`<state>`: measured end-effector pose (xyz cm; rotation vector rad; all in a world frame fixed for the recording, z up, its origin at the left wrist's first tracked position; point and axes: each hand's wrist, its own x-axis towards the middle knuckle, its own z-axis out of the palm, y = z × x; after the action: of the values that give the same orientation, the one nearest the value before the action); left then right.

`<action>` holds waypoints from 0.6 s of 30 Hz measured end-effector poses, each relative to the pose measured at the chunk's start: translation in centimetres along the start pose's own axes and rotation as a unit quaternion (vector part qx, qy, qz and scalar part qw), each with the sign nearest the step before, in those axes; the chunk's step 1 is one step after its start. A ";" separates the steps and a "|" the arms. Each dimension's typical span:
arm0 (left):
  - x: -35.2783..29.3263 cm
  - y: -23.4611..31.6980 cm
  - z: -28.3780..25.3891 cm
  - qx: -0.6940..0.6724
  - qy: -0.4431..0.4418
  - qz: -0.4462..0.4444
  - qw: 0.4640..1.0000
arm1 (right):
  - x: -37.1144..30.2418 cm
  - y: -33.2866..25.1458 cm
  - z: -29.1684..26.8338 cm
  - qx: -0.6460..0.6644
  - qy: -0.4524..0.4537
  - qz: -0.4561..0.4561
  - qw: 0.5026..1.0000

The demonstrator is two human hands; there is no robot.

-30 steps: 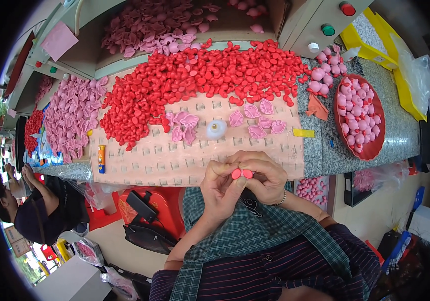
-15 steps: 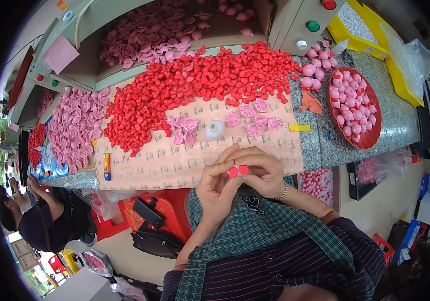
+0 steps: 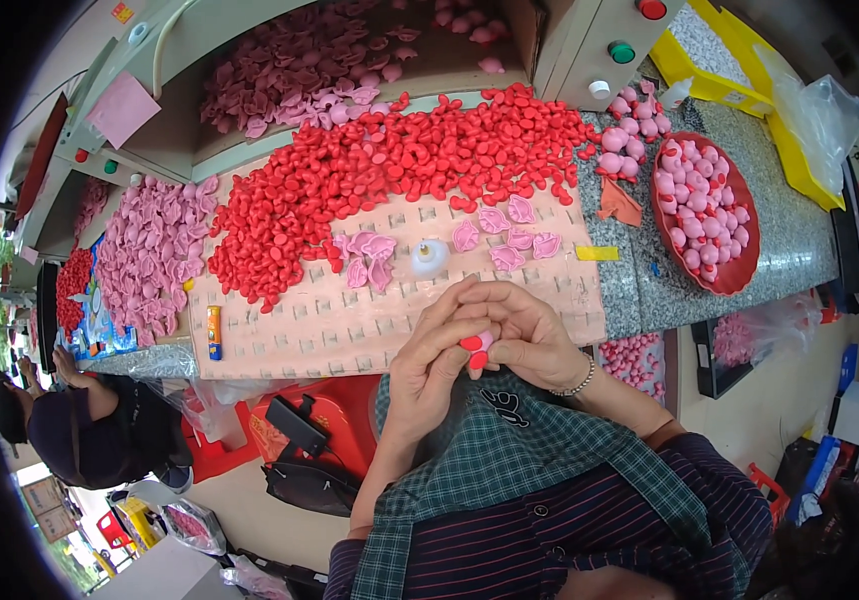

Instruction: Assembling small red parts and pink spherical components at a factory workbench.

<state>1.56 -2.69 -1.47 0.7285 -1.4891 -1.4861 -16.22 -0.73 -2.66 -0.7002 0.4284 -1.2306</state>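
Note:
Close in front of my apron, both hands hold a small pink rubbery toy part with red oval pieces [image 3: 477, 350]. My left hand [image 3: 427, 375] pinches it from the left, thumb and fingers closed. On its other side, my right hand [image 3: 539, 345] presses with its thumb, the fingers bent over the top. Fingers cover much of the part. Beyond my hands stands a small translucent white bottle [image 3: 430, 262] with a brass-coloured tip. Several flat pink pieces [image 3: 505, 258] lie to its right, and a little cluster of pink pieces [image 3: 377, 270] to its left.
A long heap of red pieces [image 3: 419, 150] covers the mat's far side. Pink pieces [image 3: 144, 250] are piled at left. On the right, a red bowl [image 3: 744, 270] holds pink balls with red parts. An orange-and-blue tube [image 3: 214, 335] stands near the mat's left edge. Another person [image 3: 79, 430] works at far left.
The held part has turned and tilted, so its red ovals now sit one above the other instead of side by side. My right-hand fingers have risen over it.

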 end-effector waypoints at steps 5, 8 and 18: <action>-0.6 0.9 2.4 0.016 0.195 0.040 0.980 | 0.2 0.3 0.6 -0.027 -0.007 -0.007 1.000; -2.1 -0.7 2.0 0.004 0.205 0.100 0.974 | -0.1 0.5 1.0 -0.037 0.022 -0.004 0.999; -1.5 0.9 0.7 -0.002 0.125 0.017 0.992 | 0.7 -0.4 0.1 -0.141 -0.036 -0.062 0.987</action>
<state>1.72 -0.96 -0.78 0.8500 -1.3023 -1.3196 -16.20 -1.45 -2.27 -1.0234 0.5119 -1.2701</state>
